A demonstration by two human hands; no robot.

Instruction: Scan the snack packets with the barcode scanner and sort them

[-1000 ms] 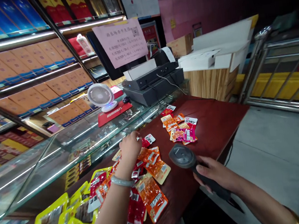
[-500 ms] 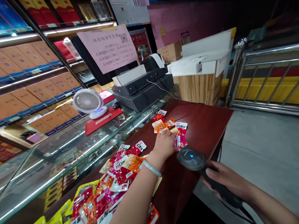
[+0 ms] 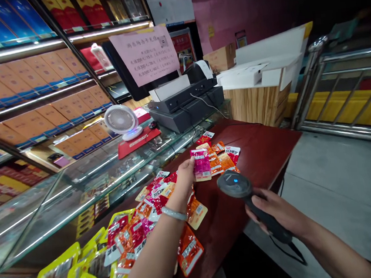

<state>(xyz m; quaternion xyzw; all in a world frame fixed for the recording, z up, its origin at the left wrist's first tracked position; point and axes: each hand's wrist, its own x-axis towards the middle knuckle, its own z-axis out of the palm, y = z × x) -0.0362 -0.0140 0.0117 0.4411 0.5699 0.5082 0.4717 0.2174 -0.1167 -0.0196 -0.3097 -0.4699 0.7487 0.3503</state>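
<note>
My left hand (image 3: 186, 174), a pale bangle on its wrist, pinches a magenta snack packet (image 3: 202, 165) by its left edge, with the printed face turned up. Just beyond lie several orange and red snack packets (image 3: 226, 163) on the dark red counter (image 3: 254, 141). My right hand (image 3: 271, 211) is wrapped round the handle of a black barcode scanner (image 3: 234, 184), its blue light lit and its head to the lower right of the magenta packet. Under and beside my left forearm spreads a heap of red, orange and yellow-edged snack packets (image 3: 138, 231).
A glass display case (image 3: 88, 183) runs along the left, with a small white fan (image 3: 121, 119) on it. A monitor with a pink notice (image 3: 146, 55) and a receipt printer (image 3: 195, 74) stand at the back. At right is a metal railing (image 3: 351, 127).
My left hand has lifted the magenta packet from the small far pile and brought it left. My right hand still holds the scanner in nearly the same place. The view has shifted slightly.
</note>
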